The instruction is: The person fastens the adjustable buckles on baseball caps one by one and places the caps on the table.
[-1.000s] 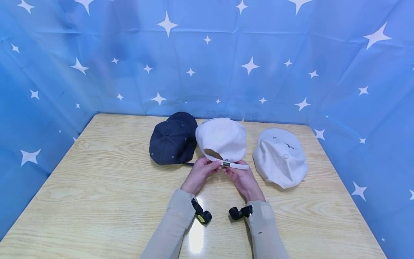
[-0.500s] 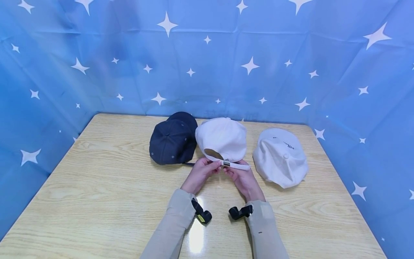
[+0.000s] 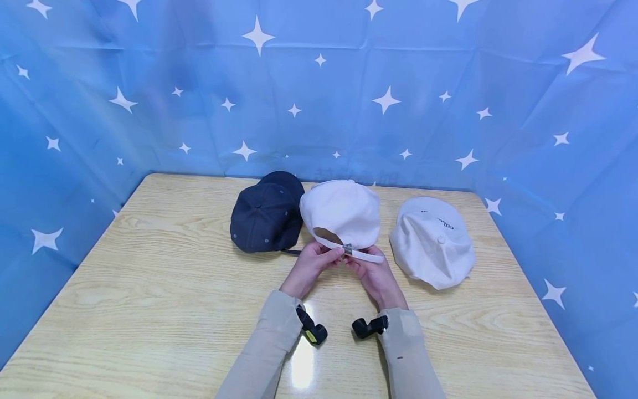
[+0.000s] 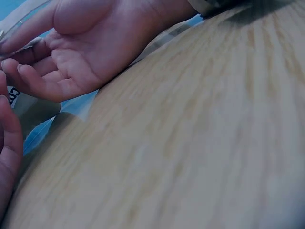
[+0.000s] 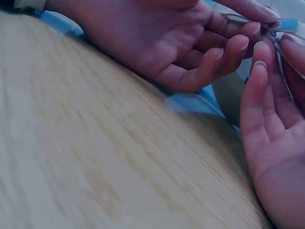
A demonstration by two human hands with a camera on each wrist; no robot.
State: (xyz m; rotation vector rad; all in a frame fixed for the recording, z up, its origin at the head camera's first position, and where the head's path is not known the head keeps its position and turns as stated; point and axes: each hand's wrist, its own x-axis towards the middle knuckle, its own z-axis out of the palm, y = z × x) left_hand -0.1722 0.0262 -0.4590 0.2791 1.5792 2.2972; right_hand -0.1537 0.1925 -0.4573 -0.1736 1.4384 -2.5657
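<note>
A white baseball cap point(image 3: 341, 213) sits at the back middle of the table, its rear opening facing me. My left hand point(image 3: 310, 269) pinches the cap's back strap point(image 3: 369, 256) beside a small metal buckle point(image 3: 347, 250), thumb on top. From the other side, my right hand point(image 3: 372, 277) pinches the strap at the buckle, and the strap's loose end lies over its fingers. The right wrist view shows the fingertips of my left hand point(image 5: 157, 43) and right hand point(image 5: 286, 162) meeting at the buckle point(image 5: 288, 25). The cap's brim is hidden behind its crown.
Close on the left lies a navy cap point(image 3: 264, 213), its dark strap point(image 3: 291, 252) reaching toward my left hand. To the right is an off-white cap point(image 3: 433, 244) with dark lettering. A blue star-printed cloth point(image 3: 319, 127) stands behind the wooden table point(image 3: 149, 288).
The buckle has tilted slightly and its face now looks greyer. Both hands keep nearly the same place at the strap; the other caps stay put.
</note>
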